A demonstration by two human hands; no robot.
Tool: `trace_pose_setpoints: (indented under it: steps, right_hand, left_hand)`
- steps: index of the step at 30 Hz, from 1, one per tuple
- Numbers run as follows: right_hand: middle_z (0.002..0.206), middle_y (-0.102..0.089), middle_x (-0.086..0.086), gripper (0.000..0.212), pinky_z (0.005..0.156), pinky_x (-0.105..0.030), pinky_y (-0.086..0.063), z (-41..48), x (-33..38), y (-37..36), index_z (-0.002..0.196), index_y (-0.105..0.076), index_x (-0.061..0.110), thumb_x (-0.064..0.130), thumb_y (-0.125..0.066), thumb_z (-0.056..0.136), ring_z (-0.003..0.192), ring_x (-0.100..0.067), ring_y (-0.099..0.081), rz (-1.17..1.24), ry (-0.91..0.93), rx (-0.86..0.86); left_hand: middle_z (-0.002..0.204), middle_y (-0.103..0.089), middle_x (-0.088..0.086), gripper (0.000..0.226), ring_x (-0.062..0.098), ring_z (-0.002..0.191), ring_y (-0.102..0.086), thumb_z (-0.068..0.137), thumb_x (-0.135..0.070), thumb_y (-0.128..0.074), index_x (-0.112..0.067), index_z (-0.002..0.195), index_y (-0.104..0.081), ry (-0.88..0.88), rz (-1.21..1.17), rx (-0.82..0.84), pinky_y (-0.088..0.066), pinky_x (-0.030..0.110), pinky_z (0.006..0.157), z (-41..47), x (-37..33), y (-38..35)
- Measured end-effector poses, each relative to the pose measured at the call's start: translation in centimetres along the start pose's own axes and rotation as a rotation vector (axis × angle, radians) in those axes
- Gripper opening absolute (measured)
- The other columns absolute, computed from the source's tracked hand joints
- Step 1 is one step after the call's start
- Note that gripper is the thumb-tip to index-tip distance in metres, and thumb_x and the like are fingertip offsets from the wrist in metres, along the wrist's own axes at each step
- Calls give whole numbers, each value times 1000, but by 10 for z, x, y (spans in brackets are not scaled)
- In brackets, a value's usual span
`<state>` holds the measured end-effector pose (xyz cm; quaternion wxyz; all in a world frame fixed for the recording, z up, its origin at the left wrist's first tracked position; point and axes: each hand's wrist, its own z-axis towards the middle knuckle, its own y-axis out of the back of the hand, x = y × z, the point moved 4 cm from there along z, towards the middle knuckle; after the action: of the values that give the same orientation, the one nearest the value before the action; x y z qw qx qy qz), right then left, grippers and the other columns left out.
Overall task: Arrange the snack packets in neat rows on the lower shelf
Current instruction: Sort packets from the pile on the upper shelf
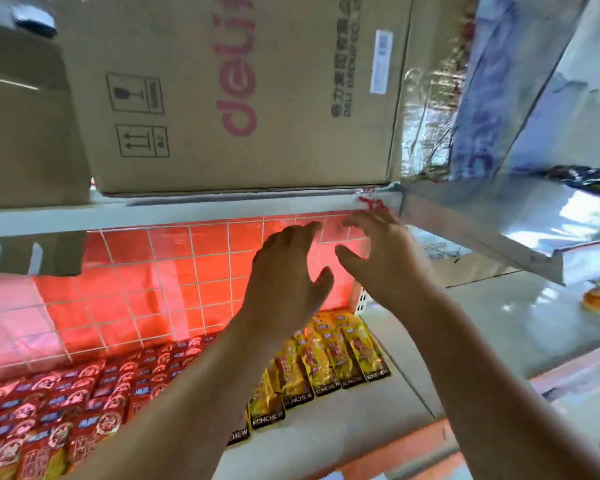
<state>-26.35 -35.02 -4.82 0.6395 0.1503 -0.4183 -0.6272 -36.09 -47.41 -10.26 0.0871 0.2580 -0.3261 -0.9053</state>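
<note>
both hands lifted, empty, above the packet rows

at the left, red snack packets (pixel 66 403) lie in tight overlapping rows on the lower shelf (pixel 343 414), reaching back to the red gridded panel (pixel 187 271). overhead, a cardboard box (pixel 222 91) sits on the upper shelf, whose white front edge (pixel 187 209) runs across the view. the left hand (pixel 284 282) hangs in the gap under that edge, fingers spread and loosely bent, gripping nothing. below it, yellow snack packets (pixel 326 362) fan out in a slanted row just beside the red ones. the right hand (pixel 378 258) is near the left, fingers likewise splayed and empty, close to the upper edge. bare shelf shows in front of and right of the yellow row. a silvery bag (pixel 499 220) juts in at the right.
</note>
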Motion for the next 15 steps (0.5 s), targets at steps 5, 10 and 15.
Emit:
trace_pose_setpoints:
  steps: [5, 10, 15]
  right_hand:
    - [111, -64, 5, 39, 87, -29, -50, 11, -32, 64, 116, -68, 28, 39, -69, 79, 98, -19, -64, -52, -28, -38]
    - [107, -66, -3, 25, 73, -29, -43, 27, -104, 119, 110, -67, 30, 32, -73, 86, 90, -24, -63, -193, -253, 62]
    - [104, -70, -11, 7, 83, -42, -56, 38, -200, 148, 89, -69, 24, 27, -75, 88, 90, -30, -66, -141, -365, 290]
  left_hand:
    - [128, -67, 8, 65, 29, 117, -61, 83, -46, -48, -13, 137, -60, -158, -37, -14, -41, 34, 103, 41, -49, -14]
    - [115, -73, 3, 52, 21, 109, -64, 81, -42, -56, -16, 125, -69, -266, -240, 13, -46, 31, 98, 72, -121, -46]
    - [117, -73, 0, 43, 21, 107, -66, 86, -46, -60, -23, 120, -72, -168, -196, 316, -54, 36, 90, 104, -194, -87]
